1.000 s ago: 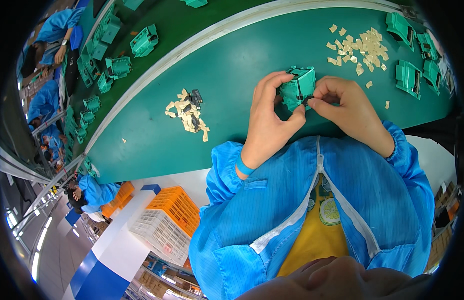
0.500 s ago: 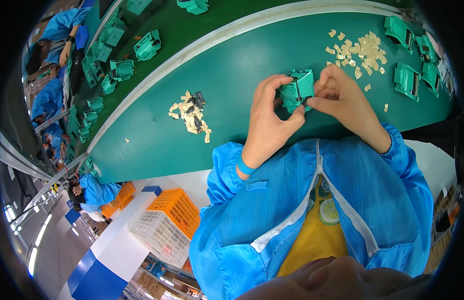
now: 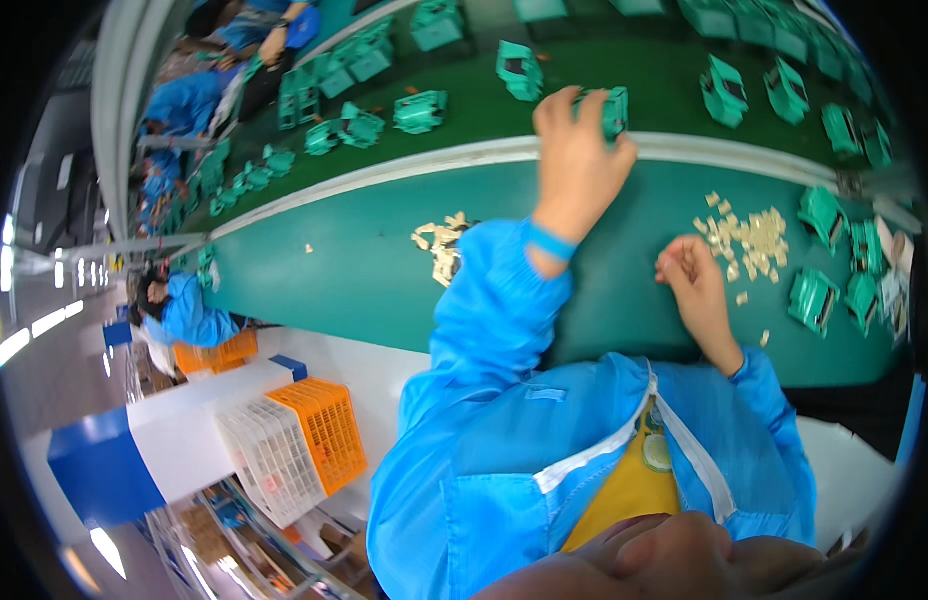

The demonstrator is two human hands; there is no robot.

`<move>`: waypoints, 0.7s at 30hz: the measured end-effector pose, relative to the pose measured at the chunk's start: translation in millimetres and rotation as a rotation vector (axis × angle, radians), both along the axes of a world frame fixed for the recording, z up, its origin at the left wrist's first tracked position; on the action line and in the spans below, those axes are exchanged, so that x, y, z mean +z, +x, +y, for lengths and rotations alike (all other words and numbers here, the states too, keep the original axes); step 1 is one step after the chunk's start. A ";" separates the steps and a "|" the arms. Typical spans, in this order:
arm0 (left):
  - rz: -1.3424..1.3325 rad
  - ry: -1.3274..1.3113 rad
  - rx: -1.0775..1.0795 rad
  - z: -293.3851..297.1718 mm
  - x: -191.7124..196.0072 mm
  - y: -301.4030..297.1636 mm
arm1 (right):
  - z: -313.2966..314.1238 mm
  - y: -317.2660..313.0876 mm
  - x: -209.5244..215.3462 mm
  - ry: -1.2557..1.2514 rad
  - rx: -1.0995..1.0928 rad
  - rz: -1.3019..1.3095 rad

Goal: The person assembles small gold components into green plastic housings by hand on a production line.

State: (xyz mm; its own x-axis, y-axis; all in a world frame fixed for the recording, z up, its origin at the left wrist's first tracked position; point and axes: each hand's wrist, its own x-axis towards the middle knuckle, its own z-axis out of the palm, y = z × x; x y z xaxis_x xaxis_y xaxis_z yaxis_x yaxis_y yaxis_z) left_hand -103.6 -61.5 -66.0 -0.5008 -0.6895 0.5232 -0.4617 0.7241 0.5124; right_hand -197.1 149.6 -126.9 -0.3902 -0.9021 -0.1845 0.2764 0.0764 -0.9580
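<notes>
Stretched out over the white rail, my left hand (image 3: 581, 165) grips a green plastic housing (image 3: 615, 112) above the dark green belt. Its fingers wrap over the housing and hide part of it. My right hand (image 3: 699, 290) hovers over the green table with its fingers curled together; whether anything small is in them is hidden. Just beyond and to the right of that hand lies a loose spread of small cream-coloured pieces (image 3: 759, 240). Another pile of cream pieces mixed with black bits (image 3: 442, 245) lies left of my left arm, whose sleeve partly covers it.
Several green housings (image 3: 812, 300) stand at the table's right end. More housings (image 3: 421, 112) sit along the belt beyond the white rail (image 3: 404, 172). White and orange crates (image 3: 319, 430) are stacked at the lower left. Other people in blue (image 3: 189, 310) work along the line at the left.
My left hand has carried the green housing from in front of me, forward over the rail to the belt. My right hand has let go of it and stays over the table. The view has shifted.
</notes>
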 end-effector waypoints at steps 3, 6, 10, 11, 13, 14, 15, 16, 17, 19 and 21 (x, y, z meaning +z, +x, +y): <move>-0.061 -0.131 0.086 -46.3 -50.3 -38.5 | 0.5 8.2 -12.8 0.011 0.054 0.512; -0.107 -0.171 0.122 -73.8 -102.9 -49.3 | -4.6 11.2 -23.6 -0.008 0.004 0.458; -0.132 -0.080 0.137 -9.2 -58.1 -43.1 | 5.9 1.5 -17.9 0.074 -0.011 0.452; -0.140 0.040 0.035 11.7 -33.0 -24.5 | 3.6 2.2 -16.8 0.075 -0.007 0.429; -0.119 0.202 -0.282 54.1 -11.7 14.6 | 3.5 0.0 -16.9 0.089 0.031 0.420; -0.067 0.251 -0.397 73.1 0.6 34.7 | 2.4 3.0 -14.1 0.045 0.003 0.452; -0.070 0.283 -0.407 89.7 5.3 57.3 | -0.2 4.5 -13.4 -0.011 -0.014 0.482; -0.067 0.321 -0.425 102.4 2.1 80.1 | -2.4 4.6 -10.0 0.064 0.023 0.465; -0.068 0.383 -0.299 110.1 -1.8 99.7 | -2.3 5.5 -10.9 0.068 0.031 0.461; -0.092 0.430 -0.008 111.6 -18.8 134.7 | -2.0 2.2 -19.4 0.100 0.022 0.440; -0.148 0.327 0.277 95.7 -21.1 172.0 | -0.3 6.5 -15.2 0.098 0.011 0.450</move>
